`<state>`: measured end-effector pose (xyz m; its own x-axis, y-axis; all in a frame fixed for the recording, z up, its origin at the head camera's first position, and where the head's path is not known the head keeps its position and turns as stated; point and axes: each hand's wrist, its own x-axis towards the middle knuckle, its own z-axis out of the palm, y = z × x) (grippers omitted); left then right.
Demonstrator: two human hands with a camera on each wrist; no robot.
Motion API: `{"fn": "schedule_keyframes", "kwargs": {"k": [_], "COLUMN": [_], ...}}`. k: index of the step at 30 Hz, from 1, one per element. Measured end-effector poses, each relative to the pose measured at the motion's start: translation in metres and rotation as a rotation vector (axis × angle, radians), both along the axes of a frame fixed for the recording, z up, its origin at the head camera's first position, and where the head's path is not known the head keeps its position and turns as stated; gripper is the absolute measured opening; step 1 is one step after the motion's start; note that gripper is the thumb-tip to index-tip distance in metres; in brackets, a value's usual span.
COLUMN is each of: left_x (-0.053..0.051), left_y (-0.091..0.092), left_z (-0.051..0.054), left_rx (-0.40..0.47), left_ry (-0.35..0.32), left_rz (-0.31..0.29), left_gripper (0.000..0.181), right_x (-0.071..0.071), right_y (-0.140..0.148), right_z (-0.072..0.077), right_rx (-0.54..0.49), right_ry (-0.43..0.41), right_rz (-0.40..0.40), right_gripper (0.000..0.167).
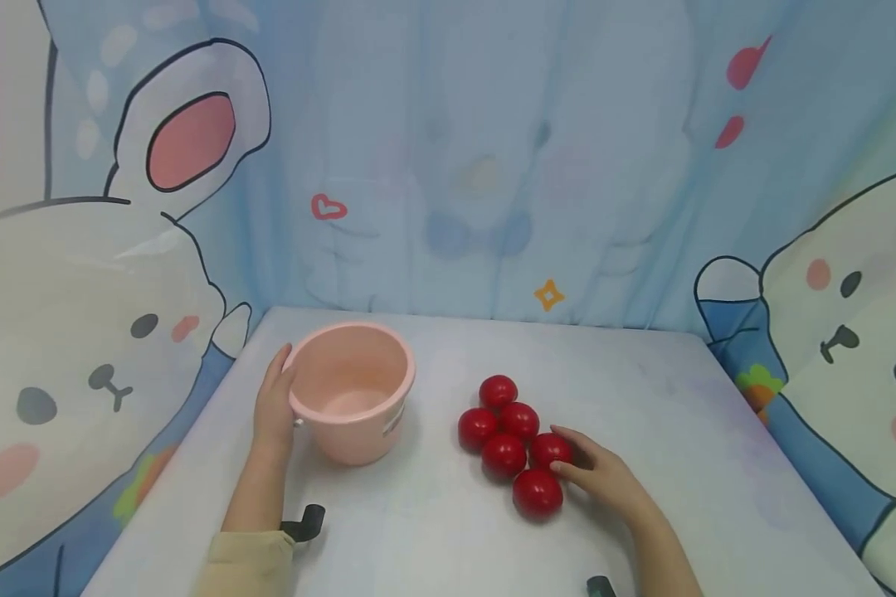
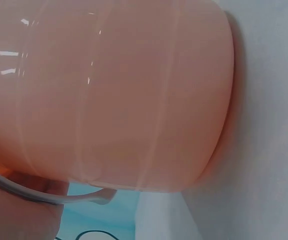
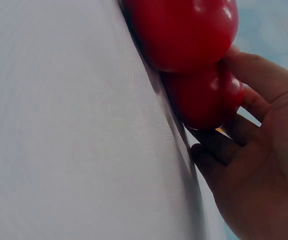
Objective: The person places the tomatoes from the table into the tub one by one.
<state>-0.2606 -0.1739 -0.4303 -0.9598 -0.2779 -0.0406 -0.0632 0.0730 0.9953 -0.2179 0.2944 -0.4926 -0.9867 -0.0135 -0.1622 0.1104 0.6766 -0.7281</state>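
Observation:
The pink bucket [image 1: 354,431] stands upright on the table, its side filling much of the left wrist view [image 2: 119,95]. My left hand [image 1: 272,410] rests along its left side, fingers fairly straight near the rim; the thumb is hidden. Several shiny red balls lie grouped right of the bucket. My right hand [image 1: 605,477] has its thumb and fingers around the rightmost ball [image 1: 548,448], beside the nearest ball [image 1: 538,494]. In the right wrist view, the right hand [image 3: 264,150] reaches around a red ball [image 3: 199,100] behind a larger-looking one [image 3: 184,30].
The white table [image 1: 433,539] ends at a blue curtain [image 1: 478,166] with cartoon animals at the back and sides. A black strap end [image 1: 306,524] shows at the left wrist, another dark piece [image 1: 601,586] at the bottom edge. The bucket's grey handle [image 2: 59,199] hangs near the left hand.

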Motion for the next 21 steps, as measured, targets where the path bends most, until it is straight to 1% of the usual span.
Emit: {"fn": "schedule_keyframes", "kwargs": {"k": [4, 9, 16, 21], "left_x": [0.002, 0.001, 0.0, 0.0], "left_y": [0.0, 0.0, 0.002, 0.002], "left_z": [-0.004, -0.006, -0.006, -0.007], "left_rx": [-0.001, -0.013, 0.005, -0.003], "left_ry": [0.033, 0.064, 0.077, 0.06], "left_rz": [0.005, 0.007, 0.02, 0.04], "left_gripper": [0.047, 0.046, 0.046, 0.045], "right_x": [0.001, 0.001, 0.001, 0.001], "right_y": [-0.001, 0.001, 0.007, 0.005], "right_z": [-0.004, -0.004, 0.003, 0.012], "right_rx": [0.033, 0.042, 0.033, -0.003], "right_ry": [0.01, 0.03, 0.041, 0.085], "right_rz": [-0.002, -0.017, -0.044, -0.024], "right_gripper": [0.085, 0.088, 0.09, 0.09]}}
